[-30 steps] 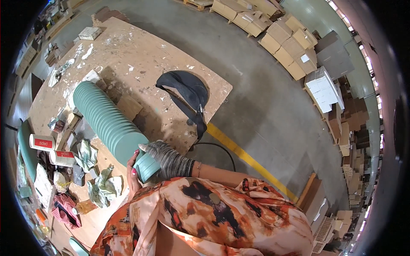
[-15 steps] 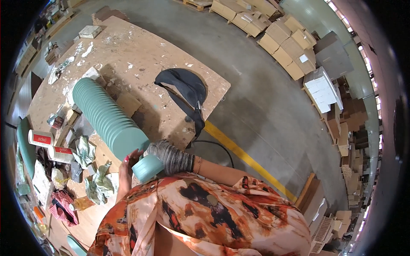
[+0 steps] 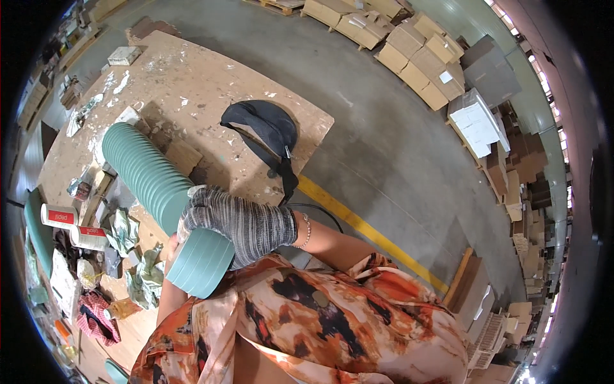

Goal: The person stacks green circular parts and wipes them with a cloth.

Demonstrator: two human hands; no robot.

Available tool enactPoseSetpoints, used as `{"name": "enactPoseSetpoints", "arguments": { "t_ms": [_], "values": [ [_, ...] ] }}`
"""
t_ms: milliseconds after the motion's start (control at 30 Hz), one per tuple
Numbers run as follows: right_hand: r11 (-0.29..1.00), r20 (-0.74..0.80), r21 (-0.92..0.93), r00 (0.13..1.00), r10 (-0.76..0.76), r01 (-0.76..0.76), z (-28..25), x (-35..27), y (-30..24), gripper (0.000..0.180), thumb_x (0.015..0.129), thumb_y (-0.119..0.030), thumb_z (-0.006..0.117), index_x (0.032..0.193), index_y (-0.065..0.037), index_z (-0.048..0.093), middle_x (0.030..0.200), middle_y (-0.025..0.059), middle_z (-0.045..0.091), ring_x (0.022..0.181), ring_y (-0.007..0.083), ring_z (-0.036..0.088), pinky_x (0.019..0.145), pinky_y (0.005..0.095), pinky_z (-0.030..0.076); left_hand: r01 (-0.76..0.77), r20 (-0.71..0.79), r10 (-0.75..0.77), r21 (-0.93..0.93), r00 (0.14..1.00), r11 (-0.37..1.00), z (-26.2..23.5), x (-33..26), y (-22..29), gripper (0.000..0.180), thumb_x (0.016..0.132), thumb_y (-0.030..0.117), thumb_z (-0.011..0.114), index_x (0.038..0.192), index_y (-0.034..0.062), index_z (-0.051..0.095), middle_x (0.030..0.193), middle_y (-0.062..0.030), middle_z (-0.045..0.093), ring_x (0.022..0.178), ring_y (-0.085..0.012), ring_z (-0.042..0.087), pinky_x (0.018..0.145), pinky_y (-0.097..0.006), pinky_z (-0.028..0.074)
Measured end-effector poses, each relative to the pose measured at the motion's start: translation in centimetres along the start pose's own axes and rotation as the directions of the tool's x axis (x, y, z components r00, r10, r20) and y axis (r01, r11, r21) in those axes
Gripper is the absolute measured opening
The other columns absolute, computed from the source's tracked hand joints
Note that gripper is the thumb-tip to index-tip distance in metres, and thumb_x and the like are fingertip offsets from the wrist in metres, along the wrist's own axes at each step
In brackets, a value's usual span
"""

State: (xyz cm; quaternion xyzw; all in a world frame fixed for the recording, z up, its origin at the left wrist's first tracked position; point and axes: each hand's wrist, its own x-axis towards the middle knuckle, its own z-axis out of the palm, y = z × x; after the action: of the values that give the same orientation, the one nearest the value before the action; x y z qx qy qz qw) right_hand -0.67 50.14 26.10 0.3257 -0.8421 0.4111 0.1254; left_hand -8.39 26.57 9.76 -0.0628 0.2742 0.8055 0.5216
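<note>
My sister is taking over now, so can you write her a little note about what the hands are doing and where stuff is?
Right hand, in a grey knit glove: laid over the near end of the long teal ribbed stack, grip wrapped on top.
Left hand: bare, mostly hidden under the stack's near end, supporting it.
The stack's far end sits over the worn wooden table; whether it touches is unclear.
A black bag lies beside it.
Done: stack is in both hands.
Left: cannot tell from this view.
</note>
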Motion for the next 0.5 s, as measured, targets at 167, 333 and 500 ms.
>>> {"name": "enactPoseSetpoints", "arguments": {
  "t_ms": [167, 333, 500],
  "values": [
    [0.995, 0.093, -0.098, 0.996, -0.012, 0.021, -3.0, 0.8, -0.9, 0.063, 0.066, -0.016, 0.067, 0.126, -0.004, 0.051, 0.123, 0.0213, 0.051, 0.118, 0.0406, 0.046, 0.108, 0.0496, 0.032, -0.156, 0.082, 0.161, -0.069, 0.983, 0.985, 0.5, 0.3, 0.3, 0.053, 0.084, 0.025, 0.063, 0.129, -0.0015, 0.053, 0.118, -0.0168, 0.064, 0.101, -0.0305, 0.065, 0.09, -0.041, 0.053],
    [0.907, -0.547, 0.4, 0.761, 0.349, -0.128, 0.8, -1.1, 1.4, 0.06, 0.078, -0.019, 0.07, 0.131, -0.004, 0.049, 0.127, 0.0159, 0.054, 0.12, 0.027, 0.05, 0.104, 0.0397, 0.039, -0.314, 0.071, 0.319, -0.078, 0.945, 0.946, 0.9, -0.3, 2.1, 0.062, 0.076, 0.02, 0.067, 0.131, -0.0019, 0.05, 0.118, -0.0178, 0.064, 0.105, -0.0301, 0.064, 0.096, -0.041, 0.05],
    [-0.043, -0.016, 0.996, 0.623, 0.782, 0.08, 6.1, -3.6, 1.3, 0.045, 0.093, -0.031, 0.061, 0.126, -0.002, 0.052, 0.114, 0.0086, 0.061, 0.109, 0.0197, 0.058, 0.095, 0.0366, 0.049, -0.407, -0.174, 0.445, 0.217, 0.878, 0.887, 5.1, -2.4, 2.0, 0.067, 0.072, 0.023, 0.069, 0.13, -0.0042, 0.048, 0.112, -0.0164, 0.063, 0.103, -0.03, 0.062, 0.093, -0.039, 0.05]
  ]
}}
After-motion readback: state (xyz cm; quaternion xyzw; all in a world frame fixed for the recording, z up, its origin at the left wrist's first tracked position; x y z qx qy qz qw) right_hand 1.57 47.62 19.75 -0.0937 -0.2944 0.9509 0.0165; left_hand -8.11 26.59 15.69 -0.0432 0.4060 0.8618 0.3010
